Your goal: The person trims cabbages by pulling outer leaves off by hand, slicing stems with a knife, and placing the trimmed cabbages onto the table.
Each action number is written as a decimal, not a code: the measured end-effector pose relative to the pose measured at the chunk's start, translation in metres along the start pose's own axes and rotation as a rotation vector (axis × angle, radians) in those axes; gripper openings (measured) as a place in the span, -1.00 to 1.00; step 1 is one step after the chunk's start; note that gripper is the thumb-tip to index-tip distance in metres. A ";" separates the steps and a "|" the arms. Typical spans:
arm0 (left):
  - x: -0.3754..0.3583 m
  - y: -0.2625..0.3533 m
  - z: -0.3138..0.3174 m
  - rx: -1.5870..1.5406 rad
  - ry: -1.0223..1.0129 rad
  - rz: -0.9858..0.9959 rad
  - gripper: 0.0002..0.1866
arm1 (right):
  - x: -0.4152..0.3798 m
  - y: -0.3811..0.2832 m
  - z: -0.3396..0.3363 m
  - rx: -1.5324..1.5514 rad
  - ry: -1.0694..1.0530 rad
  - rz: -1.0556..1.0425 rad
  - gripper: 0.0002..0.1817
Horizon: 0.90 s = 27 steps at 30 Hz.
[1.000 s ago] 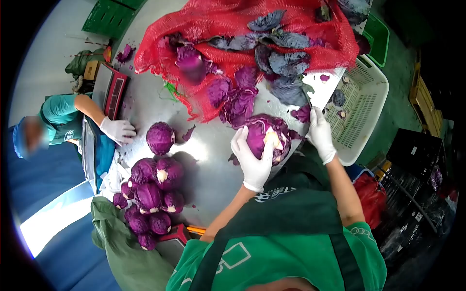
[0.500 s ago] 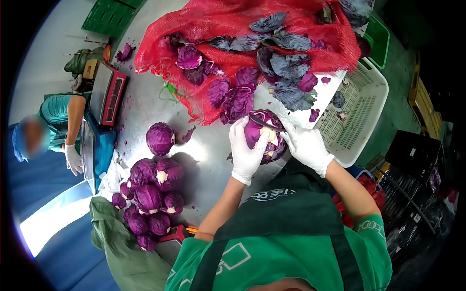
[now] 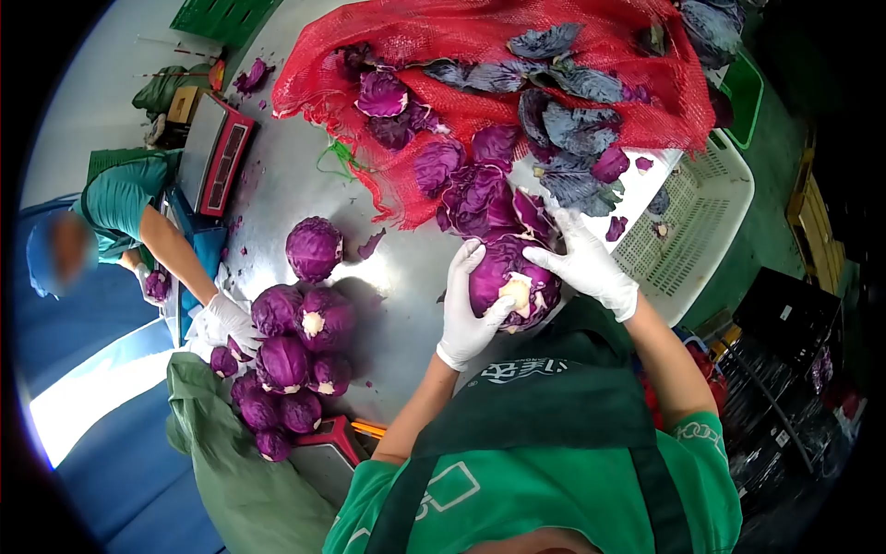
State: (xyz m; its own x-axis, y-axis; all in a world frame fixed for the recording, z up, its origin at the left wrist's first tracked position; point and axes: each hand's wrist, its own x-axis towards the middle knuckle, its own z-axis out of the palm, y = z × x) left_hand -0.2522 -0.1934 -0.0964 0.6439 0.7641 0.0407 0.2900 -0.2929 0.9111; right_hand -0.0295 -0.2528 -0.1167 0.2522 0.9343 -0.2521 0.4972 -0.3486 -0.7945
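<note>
A red cabbage (image 3: 498, 277) with a pale cut stem faces me near the table's front edge. Around its left side wraps my gloved left hand (image 3: 469, 309), the thumb by the stem. My gloved right hand (image 3: 591, 263) is closed at the upper right of the head, thumb on the cabbage and fingers behind an outer leaf (image 3: 533, 214) that stands away from it. Just beyond lie loose purple leaves (image 3: 475, 198) against the red mesh sack (image 3: 406, 198).
Several red cabbages (image 3: 281, 362) are grouped at left, where a co-worker's gloved hand (image 3: 231, 319) reaches in. A red-framed scale (image 3: 224, 166) stands behind. At right are a white perforated crate (image 3: 711, 231) and a green crate (image 3: 746, 97). Dark outer leaves (image 3: 577, 129) cover part of the sack.
An outer leaf now stands off the cabbage under my right hand. The dark curved blade seen there before is out of sight. The co-worker's arm has reached to the grouped cabbages.
</note>
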 end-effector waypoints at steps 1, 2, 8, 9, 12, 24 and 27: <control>0.000 -0.002 -0.004 -0.004 0.003 -0.003 -0.21 | 0.008 0.002 0.006 0.171 0.019 -0.010 0.02; 0.000 -0.005 -0.008 -0.028 -0.030 0.016 -0.20 | 0.013 0.002 0.005 0.290 -0.020 0.035 0.00; 0.002 -0.017 -0.020 -0.289 -0.033 -0.149 -0.20 | 0.048 -0.020 0.001 -0.234 0.023 -0.242 -0.48; 0.003 -0.018 -0.020 -0.288 -0.027 -0.138 -0.20 | 0.059 -0.017 0.007 -0.310 0.000 -0.219 -0.51; -0.010 -0.024 -0.023 -0.281 -0.083 0.057 -0.22 | 0.081 -0.003 0.009 -0.341 0.043 -0.194 -0.40; -0.009 -0.022 -0.011 0.014 0.209 -0.127 -0.32 | 0.054 -0.027 0.010 -0.057 0.119 -0.142 -0.40; -0.006 -0.008 0.009 0.006 0.324 -0.177 -0.29 | 0.009 -0.056 0.015 -0.123 0.198 -0.396 -0.39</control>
State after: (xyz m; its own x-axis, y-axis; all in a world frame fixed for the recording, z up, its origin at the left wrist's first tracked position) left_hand -0.2524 -0.2010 -0.1072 0.3255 0.9455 0.0113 0.3819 -0.1424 0.9132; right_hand -0.0672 -0.2237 -0.0829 0.1710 0.9692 0.1774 0.6790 0.0146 -0.7340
